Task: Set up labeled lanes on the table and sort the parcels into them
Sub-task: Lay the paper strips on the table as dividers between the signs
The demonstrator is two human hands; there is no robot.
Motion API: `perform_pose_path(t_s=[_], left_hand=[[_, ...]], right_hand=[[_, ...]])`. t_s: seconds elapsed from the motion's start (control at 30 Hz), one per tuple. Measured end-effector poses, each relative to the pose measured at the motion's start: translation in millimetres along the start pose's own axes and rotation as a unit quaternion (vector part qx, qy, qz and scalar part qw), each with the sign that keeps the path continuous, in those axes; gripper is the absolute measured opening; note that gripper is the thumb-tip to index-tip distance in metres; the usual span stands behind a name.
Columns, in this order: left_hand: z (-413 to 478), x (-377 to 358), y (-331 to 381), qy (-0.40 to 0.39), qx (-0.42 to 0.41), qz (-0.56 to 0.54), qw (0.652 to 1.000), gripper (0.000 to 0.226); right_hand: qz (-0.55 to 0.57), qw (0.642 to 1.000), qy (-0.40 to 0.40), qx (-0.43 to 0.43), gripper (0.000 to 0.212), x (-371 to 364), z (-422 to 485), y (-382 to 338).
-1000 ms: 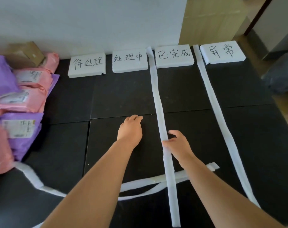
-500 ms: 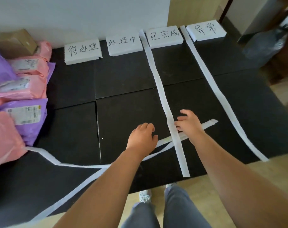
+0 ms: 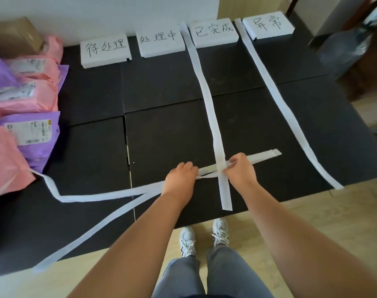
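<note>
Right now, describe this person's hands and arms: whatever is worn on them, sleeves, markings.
The left hand and right hand are bare: no gloves, rings, watch or bands show. No sleeve is in view anywhere up to the frame's edge, and no markings show. Lower down are grey-blue jeans and white trainers.

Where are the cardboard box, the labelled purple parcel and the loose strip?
cardboard box (image 3: pixel 13 37): head view, top face.
labelled purple parcel (image 3: pixel 28 132): head view, white label.
loose strip (image 3: pixel 262 155): head view, free end.
</note>
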State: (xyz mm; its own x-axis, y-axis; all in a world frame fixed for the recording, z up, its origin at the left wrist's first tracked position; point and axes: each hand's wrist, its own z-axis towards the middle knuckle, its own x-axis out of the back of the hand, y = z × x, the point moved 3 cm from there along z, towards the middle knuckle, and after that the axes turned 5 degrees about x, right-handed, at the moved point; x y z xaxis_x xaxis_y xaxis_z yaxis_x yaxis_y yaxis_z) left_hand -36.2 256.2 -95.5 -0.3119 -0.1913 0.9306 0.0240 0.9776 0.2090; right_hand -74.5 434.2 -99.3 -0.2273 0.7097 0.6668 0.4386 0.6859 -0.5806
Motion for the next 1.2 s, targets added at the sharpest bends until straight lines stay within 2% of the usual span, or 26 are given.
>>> perform_pose_path(t_s=[0.1,0.23,0.33,0.43,0.63,0.77,0.87,0.97,1.07,1.2], left_hand=[[-0.2,4.9,-4.8,0.009,0.010,0.018,1.000,0.033],[1.3,11.4,-13.3,0.017,0.019,0.035,0.999,0.050],[1.4,13.6,-14.4,0.006,0.004,0.085,0.996,0.044],[0.6,13.0,-14.0,0.011,-0.006,0.123,0.992,0.041],[0.3,9.4,-8.7,0.007,-0.008,0.125,0.992,0.045],[2.0,9.4,-6.1,0.015,-0.003,0.117,0.993,0.045],[2.7,8.6,-5.8,0.012,0.004,0.113,0.993,0.047],[1.7,6.9,-5.4,0.012,0.013,0.109,0.994,0.048],[0.5,4.8,-6.3,0.023,0.017,0.097,0.995,0.046],[-1.1,5.5,-8.6,0.037,0.019,0.072,0.996,0.047]], right_hand=[[0.012,1.000,0.008,0.015,0.035,9.5,-2.8,-3.3],[0.039,0.998,0.036,0.019,0.037,25.9,-7.8,-4.6],[0.034,0.998,0.040,0.030,0.038,36.4,-10.2,-3.6],[0.006,0.998,0.014,0.063,0.042,42.4,-12.6,-2.8],[-0.055,0.992,-0.037,0.103,0.059,37.5,-7.5,1.0],[-0.117,0.985,-0.026,0.121,0.064,29.9,-2.6,0.1],[-0.204,0.964,0.017,0.172,0.060,27.5,-0.8,-5.5],[-0.314,0.917,-0.012,0.246,0.058,20.3,3.0,-14.6],[-0.384,0.890,-0.076,0.233,0.061,11.7,7.0,-18.1],[-0.409,0.881,-0.107,0.213,0.067,8.6,6.3,-17.6]])
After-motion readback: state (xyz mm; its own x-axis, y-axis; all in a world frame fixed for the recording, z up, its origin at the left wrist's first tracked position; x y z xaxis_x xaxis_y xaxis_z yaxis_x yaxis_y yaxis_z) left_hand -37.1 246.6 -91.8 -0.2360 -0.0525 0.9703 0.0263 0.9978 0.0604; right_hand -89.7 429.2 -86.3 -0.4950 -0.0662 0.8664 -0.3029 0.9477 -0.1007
